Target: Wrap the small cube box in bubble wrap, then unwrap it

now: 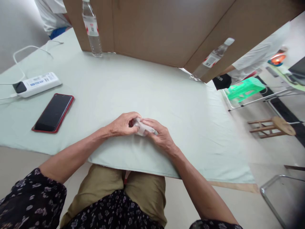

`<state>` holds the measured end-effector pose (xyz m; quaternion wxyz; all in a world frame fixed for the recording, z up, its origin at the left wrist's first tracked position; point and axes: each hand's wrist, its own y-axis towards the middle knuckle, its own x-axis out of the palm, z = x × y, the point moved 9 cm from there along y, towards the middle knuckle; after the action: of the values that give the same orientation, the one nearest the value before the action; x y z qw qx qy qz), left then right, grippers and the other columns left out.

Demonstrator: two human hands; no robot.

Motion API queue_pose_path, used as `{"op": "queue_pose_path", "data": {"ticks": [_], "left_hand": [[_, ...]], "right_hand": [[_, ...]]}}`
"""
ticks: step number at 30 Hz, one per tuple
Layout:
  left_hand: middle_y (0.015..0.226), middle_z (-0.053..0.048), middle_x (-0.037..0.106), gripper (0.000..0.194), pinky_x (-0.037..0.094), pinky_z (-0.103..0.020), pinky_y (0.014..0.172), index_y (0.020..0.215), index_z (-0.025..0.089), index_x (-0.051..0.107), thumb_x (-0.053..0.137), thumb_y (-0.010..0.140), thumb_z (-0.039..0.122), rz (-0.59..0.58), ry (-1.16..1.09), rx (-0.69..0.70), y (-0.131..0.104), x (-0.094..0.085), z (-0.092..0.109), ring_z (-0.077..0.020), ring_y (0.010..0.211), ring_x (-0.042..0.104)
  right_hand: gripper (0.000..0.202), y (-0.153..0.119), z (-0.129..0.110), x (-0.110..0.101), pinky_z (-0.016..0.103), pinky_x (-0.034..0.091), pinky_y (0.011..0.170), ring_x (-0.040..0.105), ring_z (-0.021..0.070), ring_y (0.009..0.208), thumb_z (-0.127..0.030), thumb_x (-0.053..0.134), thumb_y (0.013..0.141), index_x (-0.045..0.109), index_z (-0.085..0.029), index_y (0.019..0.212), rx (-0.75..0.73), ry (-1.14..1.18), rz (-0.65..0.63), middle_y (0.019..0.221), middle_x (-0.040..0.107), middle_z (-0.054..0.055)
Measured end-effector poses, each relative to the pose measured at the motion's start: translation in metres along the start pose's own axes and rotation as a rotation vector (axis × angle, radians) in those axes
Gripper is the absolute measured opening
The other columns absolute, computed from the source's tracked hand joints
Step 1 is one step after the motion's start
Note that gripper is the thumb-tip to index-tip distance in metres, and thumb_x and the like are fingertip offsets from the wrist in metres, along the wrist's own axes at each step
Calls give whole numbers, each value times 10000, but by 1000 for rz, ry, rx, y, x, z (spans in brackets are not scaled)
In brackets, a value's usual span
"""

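Observation:
Both my hands grip one small whitish, partly see-through item just above the table's near half. Its kind is hard to make out; it looks like a small plastic piece or packet. Fingers and thumb of my left hand curl round its left end. My right hand holds the other end, thumb below and fingers on top. Parts of the item are hidden by the fingers.
A phone in a red case and a white power strip with cables lie at the left. Two bottles stand against a tall cardboard panel. People in white are partly visible behind it. A wooden stool is at the right.

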<state>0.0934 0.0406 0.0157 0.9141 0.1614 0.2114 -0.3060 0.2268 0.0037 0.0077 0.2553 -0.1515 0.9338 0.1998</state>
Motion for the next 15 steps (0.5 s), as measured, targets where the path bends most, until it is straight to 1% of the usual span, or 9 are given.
{"op": "queue_pose_path", "data": {"ticks": [2,3,5,7,9,10,12,14,15], "left_hand": [[719,6,572,160,393,-253,592,830,173,624,550,779,305,34,10,-85,0,-3,-6,-134,647,507],[693,7,548,172,375,-254,583,770,171,612,544,793,327,49,28,-108,0,-4,-8,-131,635,490],[699,-1,542,225,357,-258,580,714,166,599,545,808,364,64,38,-131,0,-5,-10,-128,635,478],[713,-5,562,278,366,-260,583,751,162,623,563,825,424,31,-36,-168,0,-3,-15,-135,648,496],[749,-12,609,317,403,-262,601,844,160,657,618,810,472,-26,-153,-202,0,3,-20,-151,684,545],[785,-19,639,325,429,-266,619,896,161,668,654,790,468,-54,-204,-209,0,5,-21,-162,713,575],[877,-36,687,332,475,-279,667,976,166,674,703,753,410,-98,-283,-210,-1,9,-21,-183,785,627],[955,-52,710,355,500,-292,716,1034,165,671,715,733,348,-124,-352,-221,-1,12,-20,-196,850,658],[980,-58,715,370,506,-297,734,1057,162,668,711,731,331,-129,-387,-234,-2,13,-20,-199,871,667]], "right_hand": [[327,3,9,4,368,564,904,700,223,1005,-438,599,956,724,-233,1179,141,128,-34,1097,753,51],[339,4,13,5,344,560,848,698,211,929,-461,574,966,735,-217,1137,196,165,-32,1015,752,40],[365,4,19,4,326,532,821,675,204,886,-485,535,979,751,-207,1076,253,156,14,947,736,34],[360,4,22,0,330,507,853,659,213,924,-485,533,974,761,-217,1050,252,92,65,958,731,38],[349,4,24,-1,336,496,870,650,218,947,-473,527,975,767,-224,1024,241,49,90,965,731,44],[350,4,24,-2,337,497,860,649,218,936,-467,519,977,768,-223,1006,238,42,97,951,730,45],[345,4,25,-2,337,503,829,647,214,904,-460,510,980,757,-221,1006,238,45,113,931,726,43],[324,2,23,-6,339,512,815,643,208,888,-458,525,973,725,-226,1079,229,35,170,953,719,41],[320,0,21,-11,345,517,822,639,207,892,-456,539,965,700,-230,1127,216,16,221,977,712,43]]}}
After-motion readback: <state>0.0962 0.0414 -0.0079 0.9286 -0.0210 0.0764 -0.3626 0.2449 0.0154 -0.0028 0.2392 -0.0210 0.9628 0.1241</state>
